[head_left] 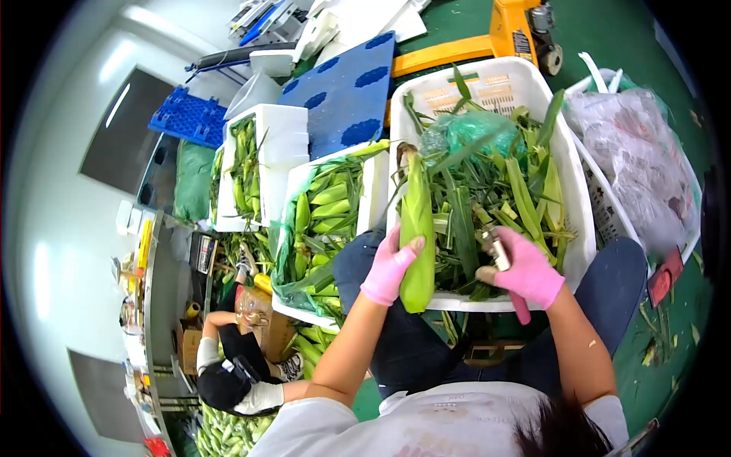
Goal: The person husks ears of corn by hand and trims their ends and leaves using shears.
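Note:
An ear of corn in its green husk (417,228) stands nearly upright, tip toward the top of the view, with my left hand (392,268) in a pink glove wrapped round its lower part. To the right, my right hand (525,270), also pink-gloved, is closed on a tool (521,308) with a reddish-pink handle and a metal head. The tool and the corn are apart. Both hands are over the near part of a large white basket (585,221) full of cut leaves and husks. A green plastic bag (481,133) lies on the leaves.
Left of the basket, a foam box (373,190) lined with green film holds husked-in corn; another foam box (283,133) is behind. A blue pallet (335,99), a yellow pallet jack (512,34) and a bagged bin (632,152) surround them. Another person (236,373) sits at lower left.

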A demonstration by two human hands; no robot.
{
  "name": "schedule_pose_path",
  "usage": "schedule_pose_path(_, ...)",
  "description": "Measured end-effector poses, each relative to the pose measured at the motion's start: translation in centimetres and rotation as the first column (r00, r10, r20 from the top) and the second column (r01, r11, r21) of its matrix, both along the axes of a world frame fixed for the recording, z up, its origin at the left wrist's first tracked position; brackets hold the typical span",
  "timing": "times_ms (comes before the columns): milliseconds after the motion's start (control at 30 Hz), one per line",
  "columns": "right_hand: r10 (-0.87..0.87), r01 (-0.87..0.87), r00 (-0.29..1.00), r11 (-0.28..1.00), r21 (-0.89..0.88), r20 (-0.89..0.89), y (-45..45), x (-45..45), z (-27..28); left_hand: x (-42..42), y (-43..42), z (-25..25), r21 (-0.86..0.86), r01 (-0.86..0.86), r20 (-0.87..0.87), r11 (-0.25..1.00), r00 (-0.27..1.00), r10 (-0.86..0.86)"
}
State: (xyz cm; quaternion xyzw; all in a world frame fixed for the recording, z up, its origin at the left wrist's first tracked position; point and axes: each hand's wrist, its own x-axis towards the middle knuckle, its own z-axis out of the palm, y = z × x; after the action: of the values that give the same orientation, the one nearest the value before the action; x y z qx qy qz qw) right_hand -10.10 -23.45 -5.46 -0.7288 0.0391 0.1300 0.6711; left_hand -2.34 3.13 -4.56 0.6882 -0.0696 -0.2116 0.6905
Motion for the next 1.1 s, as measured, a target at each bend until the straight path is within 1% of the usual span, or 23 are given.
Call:
schedule_pose_path(100,0.133,-0.134,0.991,0.984,0.120,0.021,1.3,-0.5,-1.1,-0.8,0.7,1.1,0.163,0.174,0.068,0.971,0.980,-0.187)
schedule_pose_path(167,0.172,-0.175,0.984,0.982,0.069,0.044,1.4,-0.8,-0.7,-1.5,0.5,2.5,0.193,0.306,0.003,0.932,0.950,-0.312)
schedule_pose_path(200,0.140,-0.149,0.979,0.988,0.051,0.146,1.4,-1.0,-1.5,-1.7,0.5,2.8,0.203,0.366,-0.029,0.908,0.929,-0.368)
schedule_pose_path(233,0.113,-0.125,0.962,0.992,0.033,0.248,1.5,-1.1,-2.0,-1.5,0.9,3.0,0.068,0.445,-0.196,0.893,0.883,-0.426)
schedule_pose_path(300,0.252,-0.203,0.900,0.964,-0.171,0.355,0.8,-1.0,-1.6,-1.1,1.8,3.3,-0.228,0.500,-0.474,0.836,0.693,-0.544)
schedule_pose_path(333,0.327,-0.229,0.858,0.934,-0.274,0.397,0.5,-0.7,-1.1,-1.3,2.0,3.0,-0.264,0.483,-0.494,0.835,0.676,-0.547)
schedule_pose_path(433,0.291,-0.194,0.847,0.948,-0.251,0.445,0.5,-0.9,0.8,0.3,2.3,3.7,-0.321,0.569,-0.504,0.757,0.574,-0.646)
schedule_pose_path(467,0.389,-0.362,0.904,0.918,-0.164,0.178,-0.3,-0.9,3.1,0.5,2.4,3.6,-0.322,0.554,-0.511,0.768,0.581,-0.633)
schedule_pose_path(500,0.272,-0.253,0.908,0.962,-0.101,0.317,0.1,-1.2,1.6,1.1,2.7,3.3,-0.329,0.582,-0.495,0.744,0.565,-0.661)
schedule_pose_path(567,0.200,-0.234,0.949,0.964,0.122,0.244,0.8,-1.7,0.1,2.5,3.4,2.5,-0.327,0.668,-0.378,0.669,0.556,-0.740)
schedule_pose_path(600,0.163,-0.198,0.975,0.943,0.267,0.148,0.9,-2.0,0.8,3.0,3.3,2.8,-0.219,0.709,-0.298,0.670,0.605,-0.738)
schedule_pose_path(633,0.226,-0.205,0.973,0.941,0.269,-0.052,0.5,-1.9,2.8,3.4,3.2,3.1,-0.103,0.731,-0.214,0.675,0.646,-0.732)
schedule_pose_path(667,0.295,-0.237,0.950,0.894,0.380,-0.100,0.1,-1.9,3.2,3.7,3.5,3.6,0.006,0.730,-0.206,0.683,0.669,-0.714)
schedule_pose_path(700,0.370,-0.261,0.918,0.835,0.485,-0.141,-0.3,-1.9,2.9,4.0,3.6,3.9,-0.002,0.714,-0.241,0.700,0.679,-0.694)
schedule_pose_path(767,0.460,-0.444,0.885,0.791,0.421,0.069,-0.1,-1.8,1.4,4.7,3.8,4.7,0.062,0.746,-0.239,0.663,0.656,-0.715)
schedule_pose_path(833,0.558,-0.533,0.829,0.784,0.319,0.014,-0.1,-1.8,2.7,5.0,3.9,5.2,0.053,0.757,-0.299,0.652,0.635,-0.713)
schedule_pose_path(867,0.582,-0.534,0.813,0.767,0.357,-0.035,0.1,-1.8,3.0,5.3,3.8,5.5,0.055,0.774,-0.352,0.631,0.607,-0.712)
schedule_pose_path(900,0.591,-0.574,0.806,0.772,0.273,0.022,0.5,-1.8,2.7,5.5,3.6,5.5,0.052,0.790,-0.405,0.610,0.575,-0.711)
schedule_pose_path(933,0.594,-0.541,0.801,0.771,0.335,-0.076,0.3,-1.9,3.7,6.5,3.2,4.6,0.100,0.894,-0.343,0.437,0.443,-0.828)
schedule_pose_path(967,0.563,-0.520,0.824,0.794,0.316,-0.060,0.6,-1.9,3.5,6.8,3.0,3.2,0.152,0.942,-0.324,0.300,0.334,-0.885)
schedule_pose_path(1033,0.499,-0.473,0.866,0.837,0.276,-0.028,1.1,-2.0,2.9,5.6,1.9,2.3,-0.021,0.969,-0.429,0.248,0.215,-0.877)
schedule_pose_path(1067,0.442,-0.449,0.893,0.866,0.220,0.085,1.9,-2.3,0.4,4.6,2.2,1.7,-0.216,0.920,-0.473,0.326,0.194,-0.859)
schedule_pose_path(1100,0.391,-0.424,0.898,0.892,0.158,0.199,2.3,-2.7,-0.8,3.7,2.9,2.0,-0.194,0.881,-0.459,0.431,0.307,-0.834)
